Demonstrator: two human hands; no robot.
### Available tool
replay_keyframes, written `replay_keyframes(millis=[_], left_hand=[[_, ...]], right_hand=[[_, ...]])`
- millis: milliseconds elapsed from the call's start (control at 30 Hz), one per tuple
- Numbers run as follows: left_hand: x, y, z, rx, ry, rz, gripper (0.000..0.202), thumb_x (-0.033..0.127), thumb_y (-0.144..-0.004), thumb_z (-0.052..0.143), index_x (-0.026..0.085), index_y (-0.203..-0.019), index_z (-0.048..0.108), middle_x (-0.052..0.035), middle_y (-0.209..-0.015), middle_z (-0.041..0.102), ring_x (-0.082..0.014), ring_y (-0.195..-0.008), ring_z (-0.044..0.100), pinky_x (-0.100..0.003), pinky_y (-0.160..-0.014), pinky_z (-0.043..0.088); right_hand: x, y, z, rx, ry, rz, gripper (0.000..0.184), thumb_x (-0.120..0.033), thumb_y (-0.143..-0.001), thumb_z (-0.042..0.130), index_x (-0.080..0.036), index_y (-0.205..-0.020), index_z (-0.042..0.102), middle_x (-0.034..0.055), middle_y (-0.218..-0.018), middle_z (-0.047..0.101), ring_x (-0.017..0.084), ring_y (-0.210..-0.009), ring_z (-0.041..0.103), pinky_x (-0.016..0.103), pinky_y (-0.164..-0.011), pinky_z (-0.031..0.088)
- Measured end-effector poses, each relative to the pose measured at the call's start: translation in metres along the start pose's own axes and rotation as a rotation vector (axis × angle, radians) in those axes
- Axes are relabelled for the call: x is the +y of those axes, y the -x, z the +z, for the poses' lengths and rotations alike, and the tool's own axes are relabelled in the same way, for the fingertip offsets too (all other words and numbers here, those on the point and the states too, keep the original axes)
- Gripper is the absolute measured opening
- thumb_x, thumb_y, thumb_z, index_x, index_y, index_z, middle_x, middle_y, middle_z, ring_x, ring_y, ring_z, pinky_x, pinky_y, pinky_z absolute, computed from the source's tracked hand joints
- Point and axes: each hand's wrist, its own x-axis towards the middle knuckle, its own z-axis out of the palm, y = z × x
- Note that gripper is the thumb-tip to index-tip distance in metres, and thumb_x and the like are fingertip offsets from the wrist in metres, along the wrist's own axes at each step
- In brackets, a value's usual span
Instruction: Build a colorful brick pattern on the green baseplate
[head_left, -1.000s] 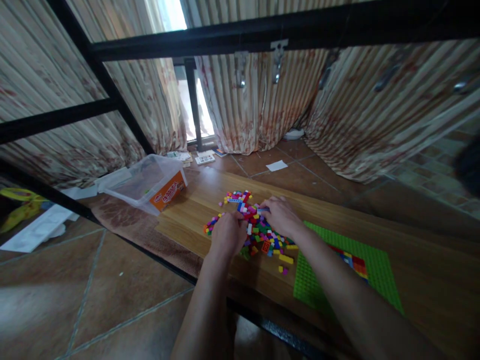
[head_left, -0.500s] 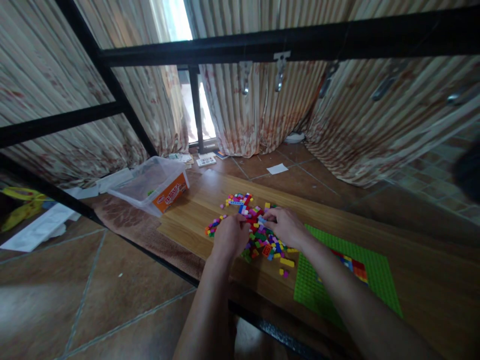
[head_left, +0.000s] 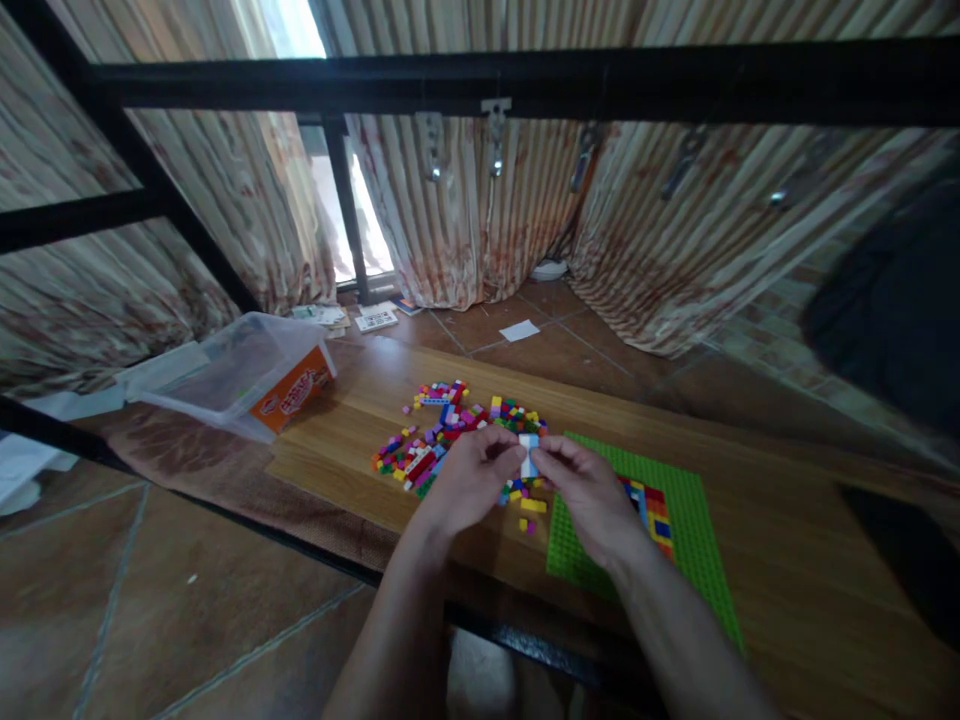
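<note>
My left hand (head_left: 474, 475) is closed, its thumb and fingers pinching a white toy brick (head_left: 525, 464). Close against that brick is a light blue brick (head_left: 533, 442), pinched by my closed right hand (head_left: 581, 485). Both bricks are raised above a pile of loose coloured toy bricks (head_left: 454, 425) on the wooden board. Under my right forearm lies a green studded baseplate (head_left: 697, 530). A flat patch of red, yellow and blue bricks (head_left: 660, 515) sits on it, partly hidden by my hand.
A clear plastic box (head_left: 210, 385) with an orange label stands at the left end of the wooden board (head_left: 352, 400). A black metal frame bar (head_left: 450, 85) crosses in front of the curtains. A dark object (head_left: 900, 570) lies at the right.
My hands have lifted from the pile and come together, with the white and light blue bricks now between them. The view has turned right, showing more dark shapes there.
</note>
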Motion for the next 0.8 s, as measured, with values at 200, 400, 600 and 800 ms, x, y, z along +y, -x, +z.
replay_keyframes(millis=[200, 400, 600, 800], left_hand=[[0.001, 0.002, 0.020, -0.006, -0.193, 0.023, 0.018, 0.028, -0.089, 0.049, 0.016, -0.078, 0.056, 0.0024, -0.066, 0.054, -0.0110, -0.062, 0.048, -0.023, -0.058, 0.035], [0.000, 0.001, 0.044, 0.055, -0.256, 0.042, 0.017, 0.024, -0.090, 0.048, 0.018, -0.074, 0.051, 0.0036, -0.065, 0.050, -0.0108, -0.063, 0.046, -0.023, -0.059, 0.034], [-0.002, -0.005, 0.056, 0.015, -0.047, 0.013, 0.019, 0.026, -0.089, 0.048, 0.017, -0.072, 0.050, 0.0046, -0.062, 0.046, -0.0089, -0.058, 0.041, -0.022, -0.055, 0.032], [0.001, -0.008, 0.064, -0.027, 0.151, -0.052, 0.022, 0.029, -0.086, 0.049, 0.018, -0.068, 0.050, 0.0049, -0.057, 0.047, -0.0083, -0.053, 0.044, -0.020, -0.054, 0.036]], right_hand=[[0.008, 0.010, -0.008, 0.092, -0.086, 0.036, 0.035, -0.052, -0.066, 0.079, -0.021, -0.079, 0.071, -0.0004, -0.075, 0.067, 0.014, -0.068, 0.057, 0.024, -0.059, 0.044], [0.012, 0.007, -0.024, 0.124, -0.120, 0.020, 0.033, -0.048, -0.060, 0.084, -0.019, -0.071, 0.071, -0.0016, -0.064, 0.064, 0.012, -0.061, 0.052, 0.024, -0.058, 0.041], [0.006, 0.009, -0.035, 0.108, -0.271, 0.048, 0.029, -0.043, -0.058, 0.085, -0.019, -0.062, 0.069, -0.0031, -0.058, 0.058, 0.009, -0.055, 0.046, 0.024, -0.056, 0.038], [-0.002, 0.010, -0.047, 0.160, -0.339, 0.060, 0.028, -0.043, -0.059, 0.085, -0.022, -0.069, 0.071, -0.0023, -0.066, 0.063, 0.010, -0.057, 0.051, 0.024, -0.055, 0.042]])
